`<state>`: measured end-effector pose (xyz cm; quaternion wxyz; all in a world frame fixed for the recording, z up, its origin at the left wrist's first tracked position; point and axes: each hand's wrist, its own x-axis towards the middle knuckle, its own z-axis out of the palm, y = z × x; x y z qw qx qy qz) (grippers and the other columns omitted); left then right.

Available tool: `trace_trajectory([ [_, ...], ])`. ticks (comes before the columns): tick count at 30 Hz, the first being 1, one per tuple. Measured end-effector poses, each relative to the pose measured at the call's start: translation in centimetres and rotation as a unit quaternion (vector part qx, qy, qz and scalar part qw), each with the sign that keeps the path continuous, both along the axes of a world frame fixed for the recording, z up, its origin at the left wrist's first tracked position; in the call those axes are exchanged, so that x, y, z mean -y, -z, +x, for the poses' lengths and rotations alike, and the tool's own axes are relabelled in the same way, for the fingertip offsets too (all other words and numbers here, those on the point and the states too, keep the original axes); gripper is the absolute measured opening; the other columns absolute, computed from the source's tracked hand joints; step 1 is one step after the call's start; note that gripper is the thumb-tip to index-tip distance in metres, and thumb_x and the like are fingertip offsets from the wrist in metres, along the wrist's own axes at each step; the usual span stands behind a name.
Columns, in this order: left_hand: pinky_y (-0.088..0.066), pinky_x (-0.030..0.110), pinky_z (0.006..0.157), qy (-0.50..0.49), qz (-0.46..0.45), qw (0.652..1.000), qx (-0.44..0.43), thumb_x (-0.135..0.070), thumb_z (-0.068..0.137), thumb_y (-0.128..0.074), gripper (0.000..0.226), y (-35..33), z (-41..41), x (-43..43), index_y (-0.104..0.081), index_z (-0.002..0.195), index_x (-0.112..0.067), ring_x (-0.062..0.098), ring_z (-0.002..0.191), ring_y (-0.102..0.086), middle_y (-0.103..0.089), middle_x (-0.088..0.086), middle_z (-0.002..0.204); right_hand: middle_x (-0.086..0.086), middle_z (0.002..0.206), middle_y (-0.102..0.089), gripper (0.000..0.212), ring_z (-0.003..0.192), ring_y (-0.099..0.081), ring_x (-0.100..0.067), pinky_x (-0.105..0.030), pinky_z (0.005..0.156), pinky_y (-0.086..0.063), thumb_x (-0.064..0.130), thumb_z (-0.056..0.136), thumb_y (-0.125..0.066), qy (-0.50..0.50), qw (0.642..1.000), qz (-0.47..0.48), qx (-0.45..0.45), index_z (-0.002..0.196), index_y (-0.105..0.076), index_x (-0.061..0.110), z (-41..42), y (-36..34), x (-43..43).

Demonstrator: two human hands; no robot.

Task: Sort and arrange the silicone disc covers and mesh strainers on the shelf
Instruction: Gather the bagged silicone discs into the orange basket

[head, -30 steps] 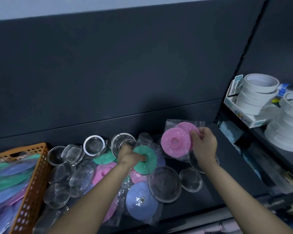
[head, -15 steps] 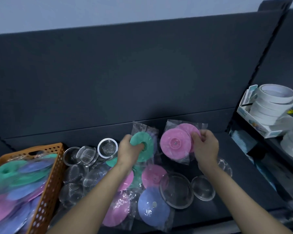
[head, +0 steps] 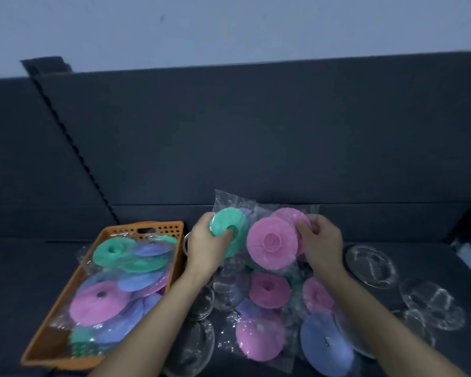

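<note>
left hand [head: 206, 250] had fingers curled round a bagged green cover [head: 230, 227], right hand [head: 322, 247] pinched the bagged pink covers [head: 271, 243], both held above the shelf [head: 25, 268] pile, presumably to sort by colour, orange basket [head: 147, 229] just beside.

Two bare arms on my feed, both right of the orange basket [head: 169, 228].
I see the left hand [head: 204, 250] just beside the basket and the right hand [head: 322, 247] farther from it. Both forearms are uncovered from the wrist down to the lower frame edge. Blur hides finer detail on the fingers.
</note>
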<state>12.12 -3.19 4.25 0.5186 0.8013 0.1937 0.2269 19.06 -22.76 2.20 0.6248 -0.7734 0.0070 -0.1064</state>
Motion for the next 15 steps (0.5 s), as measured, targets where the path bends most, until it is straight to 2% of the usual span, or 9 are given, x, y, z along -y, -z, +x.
trace_trajectory([
  [2,-0.051,0.036,0.066,-0.009,0.007,1.0,0.005,-0.016,0.074,-0.072,0.017,0.0,-1.1,-2.0,-0.059,0.083,-0.022,0.021,0.073,-0.062,-0.066,-0.003,0.077,-0.006,0.069,-0.064,0.012,0.059,-0.052,-0.013,-0.022,0.054,-0.046,0.014,0.087,-0.06,-0.019,1.0,-0.006,0.001,0.076,-0.062,0.009,-0.7,-0.2,-2.1],
  [5,-0.051,0.036,0.064,-0.019,0.025,0.999,0.02,-0.016,0.074,-0.071,0.017,0.1,-2.8,-4.6,-0.057,0.08,-0.023,0.016,0.07,-0.061,-0.064,-0.006,0.074,-0.008,0.07,-0.065,0.012,0.061,-0.054,-0.014,-0.029,0.057,-0.048,0.015,0.086,-0.06,-0.042,0.999,-0.013,-0.007,0.075,-0.062,0.013,-1.8,-0.2,-4.9],
  [8,-0.043,0.011,0.061,-0.035,0.08,0.994,0.061,-0.014,0.074,-0.069,0.024,-0.3,-4.7,-7.0,-0.055,0.078,-0.033,-0.003,0.07,-0.058,-0.063,-0.018,0.075,-0.004,0.07,-0.066,0.012,0.062,-0.055,-0.014,-0.031,0.06,-0.048,0.015,0.086,-0.061,-0.059,0.998,-0.024,-0.004,0.073,-0.062,0.016,-2.7,-0.3,-7.4],
  [10,-0.038,0.002,0.063,-0.042,0.123,0.988,0.08,-0.012,0.075,-0.069,0.03,-0.8,-6.2,-8.9,-0.053,0.081,-0.037,-0.013,0.075,-0.055,-0.062,-0.026,0.076,-0.001,0.069,-0.065,0.012,0.061,-0.055,-0.014,-0.029,0.059,-0.047,0.014,0.085,-0.062,-0.072,0.997,-0.03,-0.001,0.073,-0.062,0.016,-3.3,-0.3,-8.9],
  [13,-0.033,-0.003,0.066,-0.046,0.197,0.975,0.094,-0.009,0.076,-0.068,0.027,-1.3,-8.7,-11.7,-0.059,0.094,-0.027,-0.018,0.078,-0.052,-0.057,-0.029,0.076,0.0,0.069,-0.065,0.011,0.061,-0.055,-0.013,-0.026,0.058,-0.046,0.014,0.085,-0.063,-0.085,0.996,-0.038,0.009,0.074,-0.063,0.016,-4.2,-0.2,-10.9],
  [15,-0.035,0.002,0.068,-0.044,0.232,0.966,0.104,-0.012,0.077,-0.066,0.025,-1.3,-10.3,-13.2,-0.06,0.099,-0.02,-0.009,0.078,-0.054,-0.059,-0.024,0.08,0.004,0.068,-0.064,0.013,0.06,-0.054,-0.011,-0.016,0.053,-0.043,0.014,0.085,-0.063,-0.083,0.995,-0.047,0.015,0.072,-0.062,0.019,-4.7,-0.2,-12.0],
])
